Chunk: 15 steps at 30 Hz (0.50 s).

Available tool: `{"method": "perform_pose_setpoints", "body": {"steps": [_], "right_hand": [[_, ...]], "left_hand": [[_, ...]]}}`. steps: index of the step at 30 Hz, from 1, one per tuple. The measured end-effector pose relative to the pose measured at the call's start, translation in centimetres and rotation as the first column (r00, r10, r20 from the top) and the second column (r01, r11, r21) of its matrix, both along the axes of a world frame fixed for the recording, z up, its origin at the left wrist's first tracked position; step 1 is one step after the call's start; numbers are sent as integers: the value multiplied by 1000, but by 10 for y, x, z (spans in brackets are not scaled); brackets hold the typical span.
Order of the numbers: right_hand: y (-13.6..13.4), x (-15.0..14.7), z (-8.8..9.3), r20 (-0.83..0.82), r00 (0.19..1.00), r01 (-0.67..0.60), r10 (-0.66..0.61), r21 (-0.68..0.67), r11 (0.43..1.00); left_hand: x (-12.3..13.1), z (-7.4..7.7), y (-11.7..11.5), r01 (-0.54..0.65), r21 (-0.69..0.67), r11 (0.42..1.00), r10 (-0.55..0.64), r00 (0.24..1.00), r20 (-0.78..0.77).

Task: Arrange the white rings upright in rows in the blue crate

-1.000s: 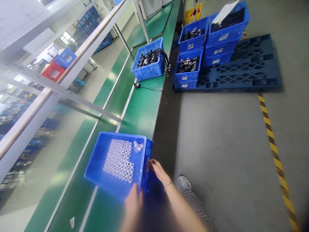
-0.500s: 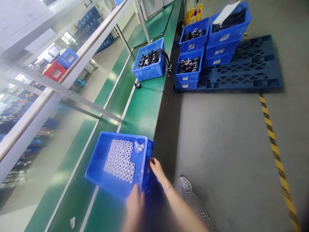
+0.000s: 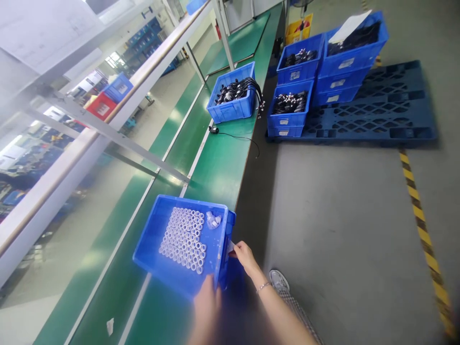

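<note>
A blue plastic bin (image 3: 149,239) stands on the green workbench at its right edge. Rows of small white rings (image 3: 183,237) cover part of its floor, beside a clear plastic bag (image 3: 213,220) with small pieces in it. My left hand (image 3: 207,294), blurred, is closed over the bin's near right corner. Outside the bin's right end wall, my right hand (image 3: 245,256) pinches a white paper slip (image 3: 230,247). The slip's other end meets the wall; whether it is attached there I cannot tell.
Farther along the bench (image 3: 219,163), another blue bin (image 3: 230,112) holds black cables, with a small black device (image 3: 214,130) and its cord nearby. Stacked blue bins (image 3: 291,103) stand on a dark blue pallet (image 3: 391,105). A metal shelf frame (image 3: 118,139) rises on the left.
My right hand has drawn slightly away from the bin's end wall, and the white slip now shows between fingers and bin. My left hand stays at the corner; the whole view has shifted slightly.
</note>
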State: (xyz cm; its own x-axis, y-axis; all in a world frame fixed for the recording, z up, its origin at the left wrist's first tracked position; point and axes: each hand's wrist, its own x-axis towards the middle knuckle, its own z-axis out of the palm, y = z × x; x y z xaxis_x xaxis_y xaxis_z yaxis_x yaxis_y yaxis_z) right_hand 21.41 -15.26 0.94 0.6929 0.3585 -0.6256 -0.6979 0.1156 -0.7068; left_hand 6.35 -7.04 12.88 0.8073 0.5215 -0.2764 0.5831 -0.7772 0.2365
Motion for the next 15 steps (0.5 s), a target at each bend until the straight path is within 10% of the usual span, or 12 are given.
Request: {"method": "perform_pose_setpoints", "body": {"steps": [7, 11, 15], "right_hand": [[-115, 1, -6, -17, 983, 176, -181, -161, 971], [-168, 15, 50, 92, 987, 142, -129, -142, 980], [-132, 9, 119, 160, 975, -156, 155, -6, 988]], "left_hand": [[3, -9, -1, -29, -62, 998, 28, 1000, -7], [15, -18, -5, 16, -22, 1000, -9, 956, 294], [43, -11, -22, 67, 15, 998, -63, 799, 598]]}}
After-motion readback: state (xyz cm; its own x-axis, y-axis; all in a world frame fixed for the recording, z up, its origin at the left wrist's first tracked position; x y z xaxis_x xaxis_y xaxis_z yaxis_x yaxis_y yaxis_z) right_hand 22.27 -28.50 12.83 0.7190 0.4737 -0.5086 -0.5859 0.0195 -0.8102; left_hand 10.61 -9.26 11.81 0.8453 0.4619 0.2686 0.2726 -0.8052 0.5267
